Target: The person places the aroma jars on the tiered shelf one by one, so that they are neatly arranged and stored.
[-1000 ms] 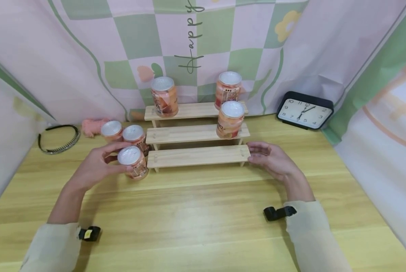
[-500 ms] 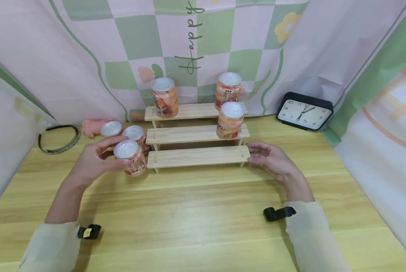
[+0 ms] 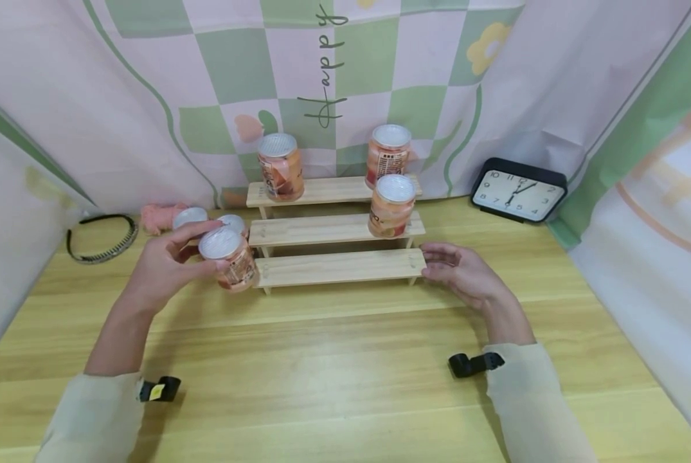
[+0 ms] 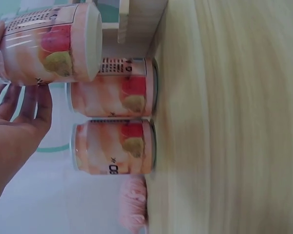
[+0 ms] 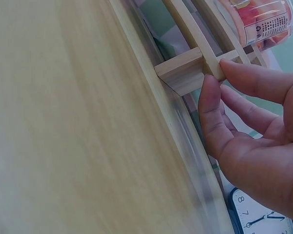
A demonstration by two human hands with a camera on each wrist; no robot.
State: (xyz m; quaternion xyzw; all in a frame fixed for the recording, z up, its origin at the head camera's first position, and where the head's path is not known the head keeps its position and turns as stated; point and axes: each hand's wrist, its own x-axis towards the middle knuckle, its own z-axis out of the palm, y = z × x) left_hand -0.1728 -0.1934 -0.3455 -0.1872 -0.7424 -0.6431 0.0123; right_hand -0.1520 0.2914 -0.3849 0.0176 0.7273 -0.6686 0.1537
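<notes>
My left hand [image 3: 162, 267] grips a peach-coloured fruit can [image 3: 239, 269] between thumb and fingers, by the left end of the three-step wooden shelf rack [image 3: 339, 267]. In the left wrist view this can is off the table and slightly tilted, its base higher than those of two similar cans, a nearer can [image 4: 119, 95] and a farther can [image 4: 117, 146]. The thumb and index finger of my right hand [image 3: 465, 273] pinch the right end of the lowest step. Left and right on the top step stand two cans, a left can [image 3: 281, 170] and a right can [image 3: 387, 157]. Another can [image 3: 390, 212] is at the middle step's right.
A black headband [image 3: 105, 241] and a pink bundle [image 3: 160, 217] lie at the back left. To the right, a black-framed clock [image 3: 519, 191] leans near the curtain [image 3: 426, 58]. All of this stands on a wood-grain table [image 3: 333, 366].
My left hand has raised the can off the table, first drawing it slightly left, then bringing it right toward the lowest step. The right hand stays at the rack's end.
</notes>
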